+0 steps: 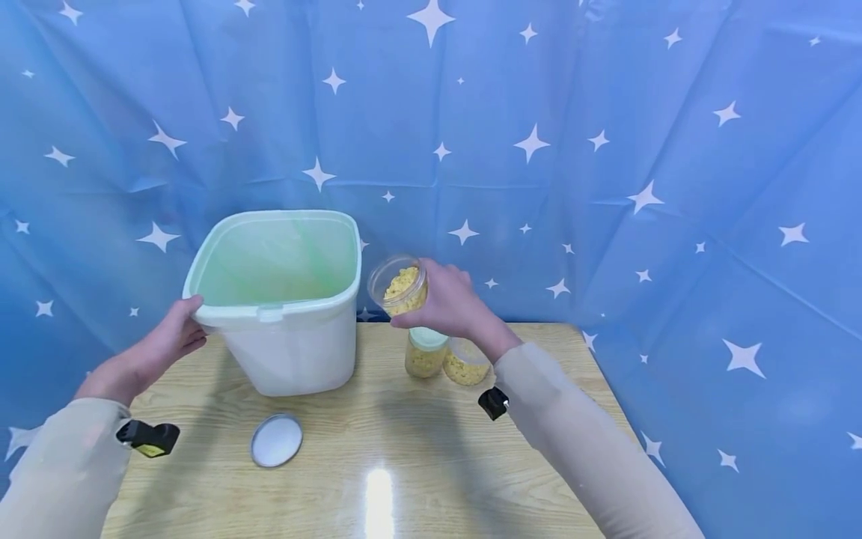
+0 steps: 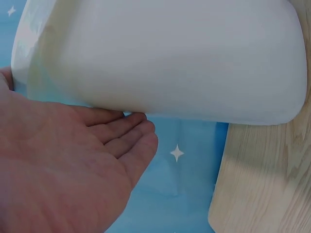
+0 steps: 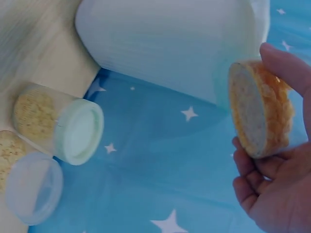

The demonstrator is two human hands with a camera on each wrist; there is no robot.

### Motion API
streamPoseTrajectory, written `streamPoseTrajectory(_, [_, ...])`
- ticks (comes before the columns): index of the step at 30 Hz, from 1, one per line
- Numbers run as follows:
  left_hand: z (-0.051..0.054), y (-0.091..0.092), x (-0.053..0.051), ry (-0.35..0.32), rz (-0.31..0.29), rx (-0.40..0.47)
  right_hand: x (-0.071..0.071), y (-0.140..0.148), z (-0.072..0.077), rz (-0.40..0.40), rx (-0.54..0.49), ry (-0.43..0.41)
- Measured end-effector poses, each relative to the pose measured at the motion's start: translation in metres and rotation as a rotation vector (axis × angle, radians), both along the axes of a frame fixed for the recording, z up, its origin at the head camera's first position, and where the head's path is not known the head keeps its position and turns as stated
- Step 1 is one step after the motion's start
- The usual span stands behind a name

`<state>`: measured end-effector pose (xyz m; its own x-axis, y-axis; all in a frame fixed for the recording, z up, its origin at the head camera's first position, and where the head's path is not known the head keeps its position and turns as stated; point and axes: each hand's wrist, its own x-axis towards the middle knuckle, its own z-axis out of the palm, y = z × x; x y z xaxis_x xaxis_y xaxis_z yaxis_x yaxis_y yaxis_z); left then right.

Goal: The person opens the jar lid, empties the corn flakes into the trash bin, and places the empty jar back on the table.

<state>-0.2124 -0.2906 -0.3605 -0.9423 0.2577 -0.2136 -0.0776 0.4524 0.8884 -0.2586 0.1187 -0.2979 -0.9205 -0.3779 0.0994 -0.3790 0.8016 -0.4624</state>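
A large white bin [image 1: 289, 337] with a pale green inside stands tilted on the table. At its left front corner my left hand [image 1: 158, 344] holds the rim, thumb on top and fingers against the outer wall. My right hand [image 1: 451, 301] grips an uncovered clear jar [image 1: 404, 288] of yellow crumbly pieces, raised just right of the bin and leaning toward it. In the right wrist view the jar [image 3: 262, 109] shows its bottom, with thumb and fingers around its side. Below that hand stand a green-lidded jar [image 1: 426, 353] and another clear-lidded jar [image 1: 466, 363], both holding similar yellow pieces.
A round silvery lid [image 1: 277, 440] lies on the wooden table [image 1: 337, 479] in front of the bin. Blue cloth [image 1: 431, 112] with white stars hangs behind and at both sides of the table.
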Motion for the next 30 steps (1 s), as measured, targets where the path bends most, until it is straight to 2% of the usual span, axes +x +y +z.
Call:
streamPoseTrajectory(6, [0.001,0.009,0.004,0.014,-0.014,-0.021,-0.003,-0.005,0.019,-0.002,0.045,0.022])
streamPoseTrajectory(13, [0.004,0.015,0.006,-0.013,0.018,-0.061,-0.011,-0.016,0.036,-0.045,0.104,0.015])
streamPoseTrajectory(18, [0.006,0.019,0.009,-0.009,-0.014,-0.059,-0.017,-0.022,0.047,-0.04,0.125,0.005])
streamPoseTrajectory(21, [0.007,0.021,0.01,-0.005,-0.038,-0.056,-0.02,-0.025,0.052,-0.035,0.145,-0.004])
streamPoseTrajectory(30, [0.006,0.022,0.012,-0.013,-0.038,-0.09,-0.029,-0.034,0.058,-0.065,0.21,0.006])
